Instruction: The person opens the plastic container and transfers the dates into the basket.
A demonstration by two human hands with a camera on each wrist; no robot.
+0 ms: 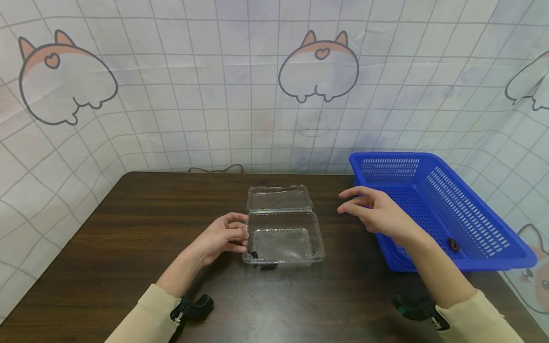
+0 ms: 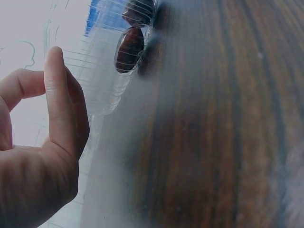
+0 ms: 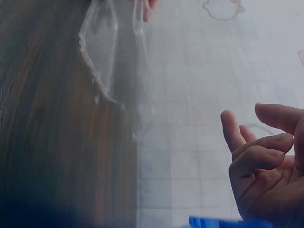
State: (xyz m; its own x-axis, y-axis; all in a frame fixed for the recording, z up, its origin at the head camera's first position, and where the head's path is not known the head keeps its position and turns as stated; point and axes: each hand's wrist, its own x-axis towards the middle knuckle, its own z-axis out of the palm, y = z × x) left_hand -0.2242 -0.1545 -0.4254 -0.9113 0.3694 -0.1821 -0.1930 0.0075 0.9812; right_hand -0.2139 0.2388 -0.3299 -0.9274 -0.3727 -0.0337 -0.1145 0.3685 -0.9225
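A clear plastic clamshell box [image 1: 280, 245] stands on the table with its lid [image 1: 279, 199] folded back. Two dark brown dates [image 2: 129, 50] show through its wall in the left wrist view; in the head view they are dark patches at the near left corner. My left hand [image 1: 225, 238] rests its fingertips against the box's left side, fingers slightly bent. Over the left rim of the blue basket [image 1: 484, 264] hovers my right hand [image 1: 379, 212], thumb and fingers apart and nothing between them. One dark date [image 1: 453, 245] lies on the basket's floor.
The dark wooden table [image 1: 107, 252] spreads under everything, and a white gridded cloth [image 1: 193, 95] hangs behind and beside it. The basket takes up the table's right side. Each wrist wears a black strap [image 1: 193, 308].
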